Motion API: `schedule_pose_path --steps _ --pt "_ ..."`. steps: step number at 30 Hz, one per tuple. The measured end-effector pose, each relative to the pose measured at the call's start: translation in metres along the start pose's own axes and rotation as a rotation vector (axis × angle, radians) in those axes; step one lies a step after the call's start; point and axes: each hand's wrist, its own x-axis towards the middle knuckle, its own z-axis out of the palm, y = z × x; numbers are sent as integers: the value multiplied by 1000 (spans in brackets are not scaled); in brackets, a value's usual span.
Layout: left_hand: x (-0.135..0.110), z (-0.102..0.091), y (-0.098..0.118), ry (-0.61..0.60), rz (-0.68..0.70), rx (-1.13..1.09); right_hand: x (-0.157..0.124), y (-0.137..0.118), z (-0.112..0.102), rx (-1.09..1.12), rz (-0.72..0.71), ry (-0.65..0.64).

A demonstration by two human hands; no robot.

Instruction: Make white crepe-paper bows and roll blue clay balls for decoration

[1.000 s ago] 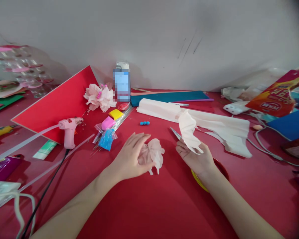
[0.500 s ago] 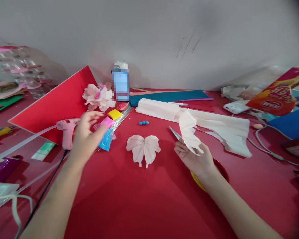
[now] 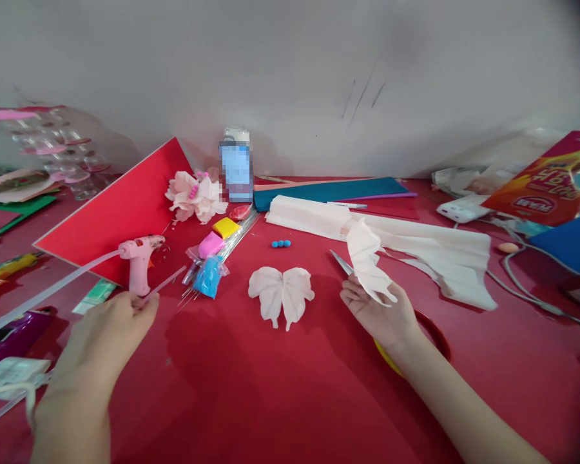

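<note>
My left hand (image 3: 109, 335) is closed at the lower left, its thumb and fingers pinched on a long translucent glue stick (image 3: 168, 281). Just beyond it lies a pink hot glue gun (image 3: 139, 267) with another glue stick in its back. On the right, my right hand (image 3: 377, 309) holds scissors (image 3: 341, 261), blades pointing up and left, along with a white crepe-paper wing (image 3: 366, 261). Part of the scissors' handles is hidden behind the hand. Between the hands, a pale paper butterfly shape (image 3: 281, 293) lies flat, with a short row of blue beads (image 3: 281, 244) above it.
White crepe paper (image 3: 314, 216) stretches across the back right, before teal paper (image 3: 336, 191). Clay packets (image 3: 207, 278) and thin wires lie left of centre. A paper flower (image 3: 196, 196), a red board (image 3: 111, 206) and a phone (image 3: 236, 171) stand behind.
My left hand has moved down and left from near the clay packets and now grips the glue stick, whose tip has shifted right. The view has tilted slightly; my right hand stays put.
</note>
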Motion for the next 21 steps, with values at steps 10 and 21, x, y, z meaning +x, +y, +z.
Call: schedule_pose_path --steps 10,21 --pt "13 29 58 188 388 -69 1 0 -2 -6 1 28" --pt "13 28 35 110 196 -9 0 -3 0 -23 20 9"
